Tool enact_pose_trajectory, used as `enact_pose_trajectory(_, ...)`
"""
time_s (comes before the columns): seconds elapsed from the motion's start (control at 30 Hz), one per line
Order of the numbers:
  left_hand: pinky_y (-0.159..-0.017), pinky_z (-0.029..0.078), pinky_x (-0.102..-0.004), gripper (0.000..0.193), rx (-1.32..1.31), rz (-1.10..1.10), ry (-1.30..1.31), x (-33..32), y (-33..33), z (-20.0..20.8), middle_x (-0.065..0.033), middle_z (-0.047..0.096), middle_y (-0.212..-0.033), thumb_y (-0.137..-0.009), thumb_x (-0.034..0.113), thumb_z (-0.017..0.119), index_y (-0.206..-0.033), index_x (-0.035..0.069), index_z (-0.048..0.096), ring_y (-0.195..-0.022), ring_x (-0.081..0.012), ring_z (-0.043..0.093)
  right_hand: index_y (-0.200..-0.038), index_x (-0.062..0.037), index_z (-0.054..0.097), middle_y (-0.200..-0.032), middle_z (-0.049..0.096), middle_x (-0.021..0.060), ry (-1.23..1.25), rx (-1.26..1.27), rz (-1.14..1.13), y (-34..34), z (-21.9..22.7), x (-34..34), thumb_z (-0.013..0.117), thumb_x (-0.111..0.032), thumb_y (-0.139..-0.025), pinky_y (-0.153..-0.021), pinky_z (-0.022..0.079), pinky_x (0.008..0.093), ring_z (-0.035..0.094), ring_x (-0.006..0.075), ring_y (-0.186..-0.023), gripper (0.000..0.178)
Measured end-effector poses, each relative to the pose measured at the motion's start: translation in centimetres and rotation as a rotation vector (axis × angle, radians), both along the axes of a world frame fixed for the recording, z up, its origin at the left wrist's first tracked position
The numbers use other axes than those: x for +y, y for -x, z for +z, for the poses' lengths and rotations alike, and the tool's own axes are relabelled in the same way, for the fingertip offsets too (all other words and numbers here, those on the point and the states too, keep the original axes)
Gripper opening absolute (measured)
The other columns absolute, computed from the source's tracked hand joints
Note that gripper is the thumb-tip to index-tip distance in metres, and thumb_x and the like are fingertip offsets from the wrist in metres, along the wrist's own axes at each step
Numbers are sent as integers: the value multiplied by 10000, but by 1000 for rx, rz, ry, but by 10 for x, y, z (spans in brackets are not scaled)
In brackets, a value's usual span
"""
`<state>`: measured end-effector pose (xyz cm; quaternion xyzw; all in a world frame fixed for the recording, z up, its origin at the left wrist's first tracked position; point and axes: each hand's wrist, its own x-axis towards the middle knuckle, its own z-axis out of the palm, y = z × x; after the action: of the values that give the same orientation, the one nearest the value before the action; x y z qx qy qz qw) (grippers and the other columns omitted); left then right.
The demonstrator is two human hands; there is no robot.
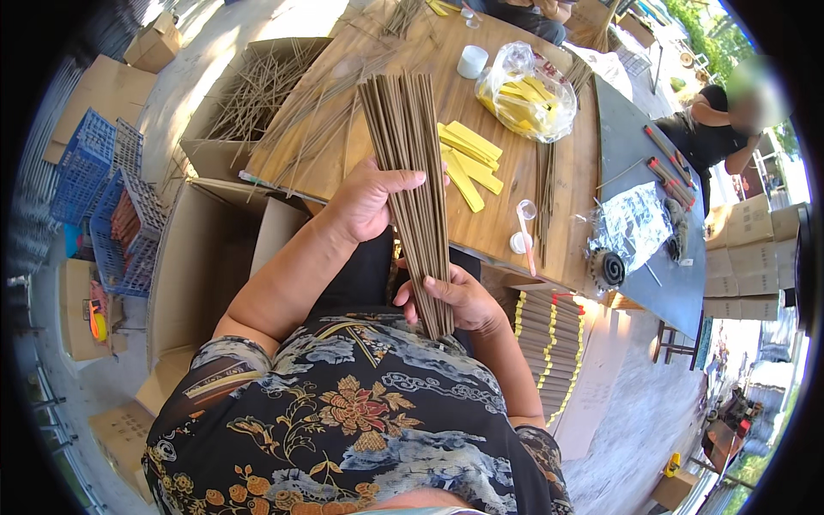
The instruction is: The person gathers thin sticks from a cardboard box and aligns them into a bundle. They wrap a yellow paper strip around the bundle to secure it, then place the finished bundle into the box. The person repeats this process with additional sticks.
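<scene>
A thick bundle of thin brown incense sticks (410, 180) stands tilted in front of my chest, its upper end fanned out over the wooden table (343, 159). My left hand (374, 196) grips it at mid-length, thumb laid across the front. Lower down, my right hand (451, 296) closes around the narrower end, thumb in front and fingers partly behind the sticks. Just right of the bundle, yellow paper strips (470, 159) lie loose on the table. A small white pot (518, 243) with a brush-like stick (527, 249) sits near the table edge.
A clear bag of yellow strips (525, 94) and a white cup (472, 62) stand farther back. Loose sticks fill a carton (257, 94) at left. A tape roll (608, 268) lies on the grey table (657, 283). Banded bundles (549, 343) lie at lower right. A co-worker (712, 129) is at far right.
</scene>
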<state>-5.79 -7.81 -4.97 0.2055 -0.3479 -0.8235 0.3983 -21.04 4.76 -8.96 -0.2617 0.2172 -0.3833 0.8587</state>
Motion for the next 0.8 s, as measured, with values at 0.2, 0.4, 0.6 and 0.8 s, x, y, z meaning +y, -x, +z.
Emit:
enact_pose_trajectory(0.2,-873,475,-397,426,115,-14,-50,7,-5,9,-181,580,-1026,-701,-45,471,-1127,-58,466,-961,-279,581,-1242,9,387,-902,608,148,13,24,0,0,6,4,496,-185,-895,-685,503,291,616,186,-739,412)
enact_pose_trajectory(0.4,-874,475,-426,525,160,-44,8,10,-9,7,-220,544,-1085,-637,3,452,-1155,-81,433,-986,-313,561,-1219,15,412,-889,609,145,38,35,13,-1,1,7,522,-203,-882,-660,505,280,612,176,-711,416)
enact_pose_trajectory(0.6,-888,463,-422,563,202,-101,-11,7,-15,4,-230,541,-1084,-603,1,457,-1156,-98,427,-990,-310,559,-1210,7,428,-855,607,128,-41,26,-31,-6,12,12,537,-171,-872,-622,494,268,595,162,-674,397)
enact_pose_trajectory(0.8,-878,468,-409,525,68,0,-25,10,-13,9,-212,561,-1059,-617,-22,457,-1137,-97,454,-972,-284,573,-1178,0,451,-833,608,120,55,167,-51,-7,12,8,523,-120,-873,-617,495,270,595,159,-671,335)
